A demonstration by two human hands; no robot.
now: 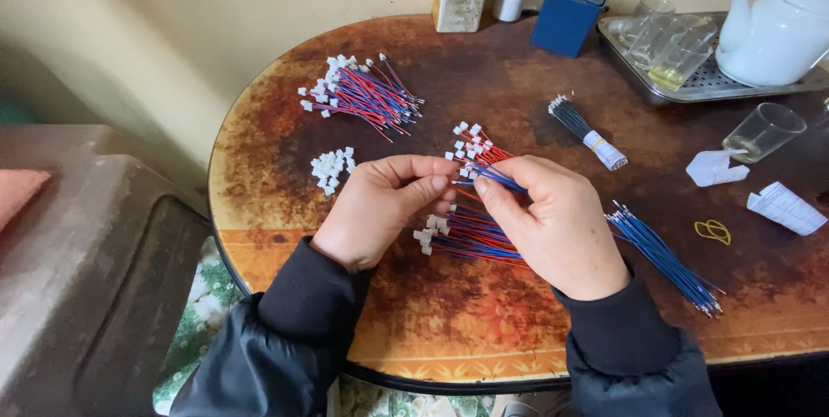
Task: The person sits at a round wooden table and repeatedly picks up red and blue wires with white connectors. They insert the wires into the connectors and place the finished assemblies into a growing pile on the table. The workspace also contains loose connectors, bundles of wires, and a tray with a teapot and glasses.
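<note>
The left hand point(380, 210) and right hand point(553, 218) are pinching blue wires point(494, 175) between their fingertips, above a wire bundle point(471, 240) lying on the mottled brown counter point(484, 322) beside a beige wall point(216, 28).

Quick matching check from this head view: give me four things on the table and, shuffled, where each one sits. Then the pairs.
Things:
1. white teapot
2. blue tin
3. yellow rubber band
4. loose white connectors

Places:
A. just left of the left hand
B. on the metal tray, far right
C. right of the blue wire bundle
D. far edge, by the wall

Pairs: 1-B, 2-D, 3-C, 4-A
</note>
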